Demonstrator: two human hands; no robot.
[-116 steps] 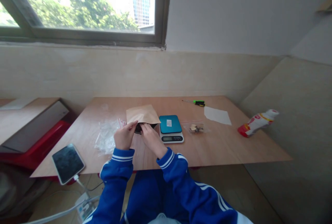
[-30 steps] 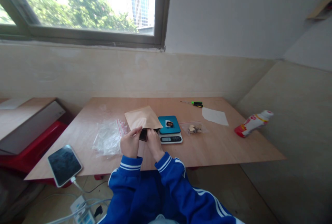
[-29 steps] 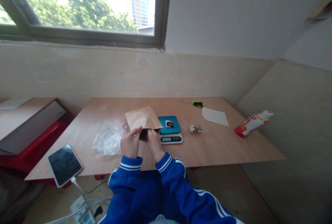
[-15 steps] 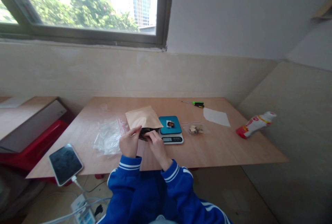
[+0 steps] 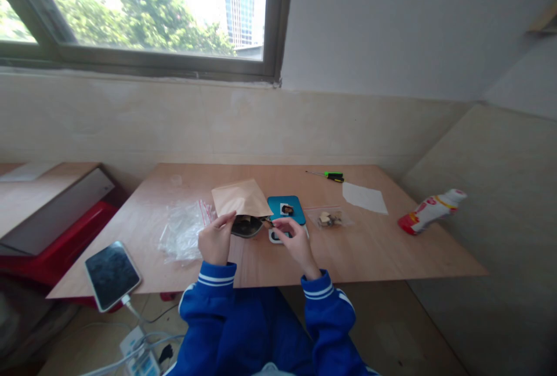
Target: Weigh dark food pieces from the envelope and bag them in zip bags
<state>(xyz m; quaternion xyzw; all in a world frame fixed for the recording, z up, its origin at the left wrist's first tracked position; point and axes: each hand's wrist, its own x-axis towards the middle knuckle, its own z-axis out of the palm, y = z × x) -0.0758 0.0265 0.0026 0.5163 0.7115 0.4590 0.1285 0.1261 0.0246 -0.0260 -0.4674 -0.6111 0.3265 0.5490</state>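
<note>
My left hand [image 5: 216,238] pinches the near left edge of a brown kraft paper bag [image 5: 241,197], whose mouth gapes toward me and shows a dark inside with pieces in it that I cannot make out. Just right of that mouth, my right hand [image 5: 293,238] holds a small brown piece [image 5: 268,224] between thumb and fingers; its kind is too small to tell. Behind the right hand sits a kitchen scale [image 5: 296,202] with a blue top, its display partly covered by the fingers. On the scale lies a small dark brown piece on a white scrap [image 5: 286,209].
Clear plastic zip bags [image 5: 183,234] lie left of the paper bag. Right of the scale is a small bag of light brown pieces [image 5: 329,219]. Further out are screwdrivers [image 5: 333,176], white paper [image 5: 364,197] and a red-and-white bottle [image 5: 430,212]. A tablet [image 5: 113,275] overhangs the front left edge.
My right hand has come out of the paper bag's mouth and moved right, with a small brown piece in its fingers. The left hand still grips the bag, whose opening now shows more.
</note>
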